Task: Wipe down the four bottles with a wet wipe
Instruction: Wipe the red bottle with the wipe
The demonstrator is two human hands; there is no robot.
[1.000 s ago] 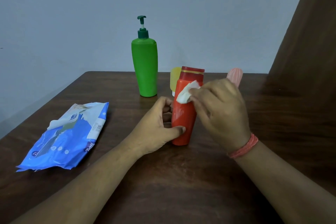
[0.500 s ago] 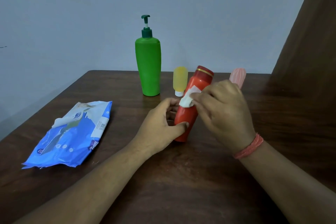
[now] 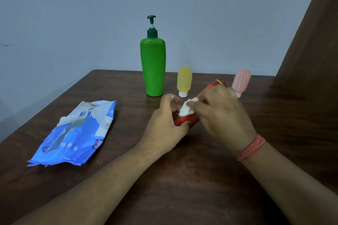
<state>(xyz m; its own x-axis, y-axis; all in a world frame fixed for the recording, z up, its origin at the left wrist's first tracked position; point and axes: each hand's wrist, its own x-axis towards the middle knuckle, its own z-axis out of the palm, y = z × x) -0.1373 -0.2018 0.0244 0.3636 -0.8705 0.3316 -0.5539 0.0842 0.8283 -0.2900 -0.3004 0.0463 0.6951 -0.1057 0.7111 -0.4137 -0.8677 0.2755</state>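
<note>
Left hand (image 3: 162, 126): grip curled round the base of the red bottle (image 3: 186, 119), tilted steeply up and to the right above the tabletop (image 3: 182, 179). Right hand (image 3: 222, 113): grip pinching a crumpled white wet wipe (image 3: 186, 108) against the red bottle's side. Behind, upright near the far edge: green pump bottle (image 3: 153, 67), small yellow bottle (image 3: 184, 80) cap-down, pink ribbed bottle (image 3: 241, 80) partly hidden. Well apart on the left, lying flat: blue wet wipes pack (image 3: 76, 133), flap peeled open.
</note>
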